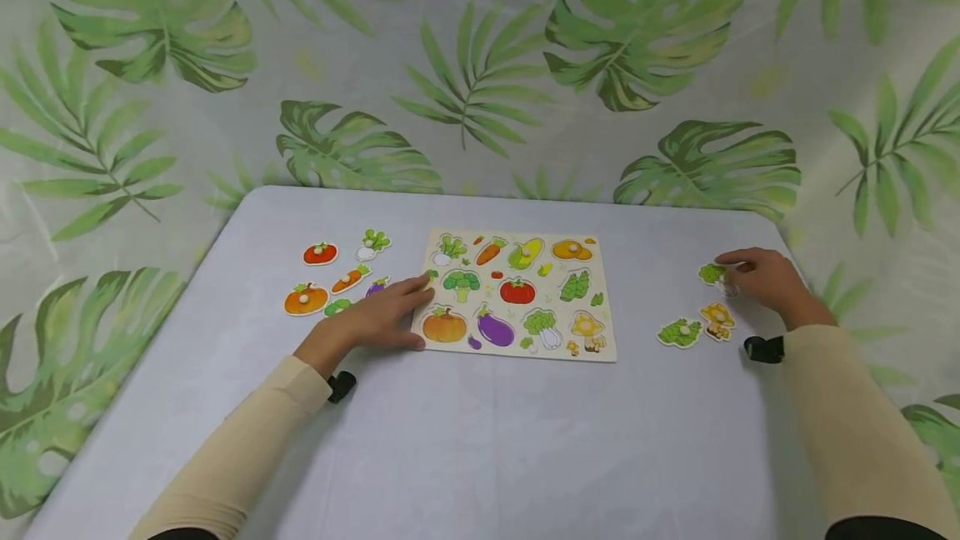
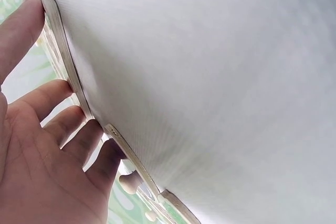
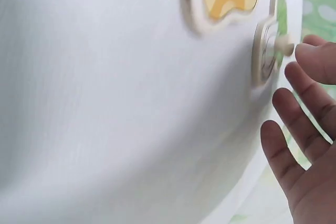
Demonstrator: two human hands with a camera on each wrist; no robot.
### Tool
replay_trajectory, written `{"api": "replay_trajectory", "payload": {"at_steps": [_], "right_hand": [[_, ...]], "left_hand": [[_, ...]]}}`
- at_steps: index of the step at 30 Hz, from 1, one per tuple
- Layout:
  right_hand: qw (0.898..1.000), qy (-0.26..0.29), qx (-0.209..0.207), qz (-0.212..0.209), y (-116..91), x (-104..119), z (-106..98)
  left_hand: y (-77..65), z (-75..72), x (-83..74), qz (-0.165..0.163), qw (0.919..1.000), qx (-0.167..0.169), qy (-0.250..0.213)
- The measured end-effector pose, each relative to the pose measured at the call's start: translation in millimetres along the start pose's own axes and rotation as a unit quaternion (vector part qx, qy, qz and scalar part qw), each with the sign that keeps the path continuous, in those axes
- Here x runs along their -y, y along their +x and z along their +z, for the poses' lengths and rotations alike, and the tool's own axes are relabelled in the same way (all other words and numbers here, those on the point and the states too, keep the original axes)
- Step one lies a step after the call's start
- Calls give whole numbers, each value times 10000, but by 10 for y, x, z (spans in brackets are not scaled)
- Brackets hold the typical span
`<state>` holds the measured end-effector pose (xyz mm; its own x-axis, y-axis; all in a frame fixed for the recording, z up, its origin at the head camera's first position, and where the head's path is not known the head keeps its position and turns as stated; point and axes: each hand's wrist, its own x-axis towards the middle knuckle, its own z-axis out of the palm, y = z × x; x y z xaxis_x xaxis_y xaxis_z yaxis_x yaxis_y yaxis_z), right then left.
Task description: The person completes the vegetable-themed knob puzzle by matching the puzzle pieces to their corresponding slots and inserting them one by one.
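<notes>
My left hand (image 1: pixel 386 315) lies at the left edge of a wooden puzzle board (image 1: pixel 517 361) printed with vegetables. Its fingertips and thumb touch the board's edge, as the left wrist view also shows. Over on the right, my right hand (image 1: pixel 772 280) is at a knobbed bok choy piece (image 1: pixel 711 274). In the right wrist view, thumb and index finger are right at the wooden knob (image 3: pixel 284 45), the other fingers loosely extended. The piece's white stalk is partly covered by the hand in the head view. Close by lie a yellow mushroom piece (image 1: pixel 717 321) and a green vegetable piece (image 1: pixel 679 333).
Left of the board are loose knobbed pieces: a tomato (image 1: pixel 320 254), a white radish (image 1: pixel 369 248), a carrot (image 1: pixel 350 279), a pumpkin (image 1: pixel 306 300), an eggplant (image 1: pixel 377 287) and a green piece (image 1: pixel 337 307) partly behind the left hand. A leaf-patterned cloth hangs behind the white table (image 1: pixel 480 440).
</notes>
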<state>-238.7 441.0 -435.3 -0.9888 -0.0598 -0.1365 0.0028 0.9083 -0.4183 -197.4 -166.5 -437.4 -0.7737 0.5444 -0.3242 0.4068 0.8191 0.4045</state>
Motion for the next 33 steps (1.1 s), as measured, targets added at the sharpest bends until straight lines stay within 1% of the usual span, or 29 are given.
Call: {"api": "replay_trajectory", "payload": {"at_steps": [3,6,10,14,19,25,33], "right_hand": [[10000,-45,76,-7,-21,-52,-6],[9998,32,221,6,-31,-96,-16],[9987,213,456,118,-14,-99,-22],[9978,282,560,236,-9,-88,-6],[9980,325,464,278,-34,-80,29],[9975,435,437,341,-63,-76,45],[9976,420,415,348,-67,-74,46]], "left_hand": [[-11,-1,19,26,10000,-55,59],[6,-31,22,91,9998,-112,118],[6,-57,11,71,9999,-78,11],[-9,-46,-2,0,9999,-18,-106],[-8,-19,-1,-73,9999,-6,-150],[3,3,13,-11,9999,-15,-146],[0,-9,8,-65,9999,-3,-134]]}}
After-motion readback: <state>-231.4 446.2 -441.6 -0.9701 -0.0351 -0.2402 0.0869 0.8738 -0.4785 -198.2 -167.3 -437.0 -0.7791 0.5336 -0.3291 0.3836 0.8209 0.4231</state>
